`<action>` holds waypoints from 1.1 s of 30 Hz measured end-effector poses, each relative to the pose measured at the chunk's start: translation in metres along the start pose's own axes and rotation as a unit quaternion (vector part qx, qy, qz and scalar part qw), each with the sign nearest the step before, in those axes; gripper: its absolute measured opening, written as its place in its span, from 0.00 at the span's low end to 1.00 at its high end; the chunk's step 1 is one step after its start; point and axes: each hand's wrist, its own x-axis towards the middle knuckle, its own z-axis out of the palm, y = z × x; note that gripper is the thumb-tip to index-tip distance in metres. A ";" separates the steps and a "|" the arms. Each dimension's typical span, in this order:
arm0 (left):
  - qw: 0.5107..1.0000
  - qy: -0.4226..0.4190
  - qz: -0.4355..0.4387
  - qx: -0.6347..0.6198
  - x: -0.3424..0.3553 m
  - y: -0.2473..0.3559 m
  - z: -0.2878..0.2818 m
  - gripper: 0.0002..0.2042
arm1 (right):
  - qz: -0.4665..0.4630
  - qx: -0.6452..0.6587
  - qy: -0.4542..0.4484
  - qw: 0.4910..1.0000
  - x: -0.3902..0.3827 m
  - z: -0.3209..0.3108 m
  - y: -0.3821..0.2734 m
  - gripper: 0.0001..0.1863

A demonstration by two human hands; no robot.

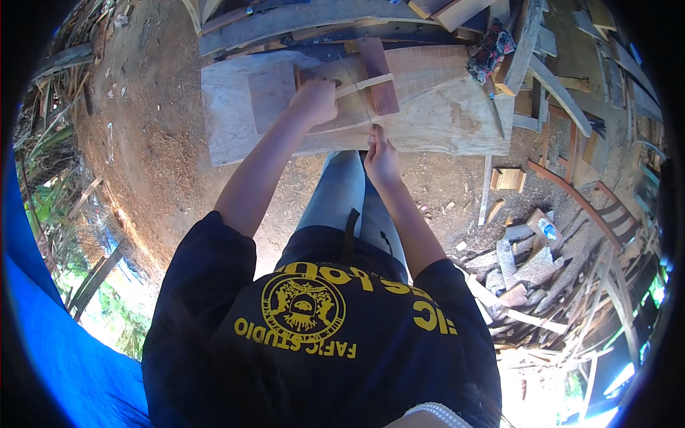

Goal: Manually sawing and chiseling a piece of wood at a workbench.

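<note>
A pale narrow wooden strip [365,84] crosses a reddish-brown board piece [380,78]. My left hand [316,101] is closed at the strip's left end, over a flat brown board [271,96]. Lower and to the right, my right hand [382,158] is closed on the near end of a thin, straight, dark rod-like tool [362,100]. That tool runs away from me across the board and meets the strip; its exact kind is too fine to make out. Under these pieces lies a wide wooden plank [442,93] serving as a work surface.
A crumpled patterned cloth [491,51] lies at the plank's far right corner. Loose boards [528,46] are stacked beyond and right. A small wood block [507,179] rests on the dirt floor [135,143]. Scrap wood [528,271] and a plastic bottle [548,228] are heaped at the right.
</note>
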 end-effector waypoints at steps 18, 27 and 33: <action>0.997 -0.032 -0.075 0.011 0.002 0.006 -0.015 0.19 | 0.145 -0.037 -0.048 0.988 -0.003 -0.018 -0.069 0.11; 0.992 -0.069 -0.107 -0.020 0.003 0.008 -0.010 0.20 | 0.153 -0.094 -0.114 0.977 -0.001 -0.040 -0.093 0.21; 0.994 0.028 -0.082 0.070 -0.008 0.012 0.018 0.19 | 0.208 -0.099 -0.140 0.963 -0.003 -0.048 -0.113 0.21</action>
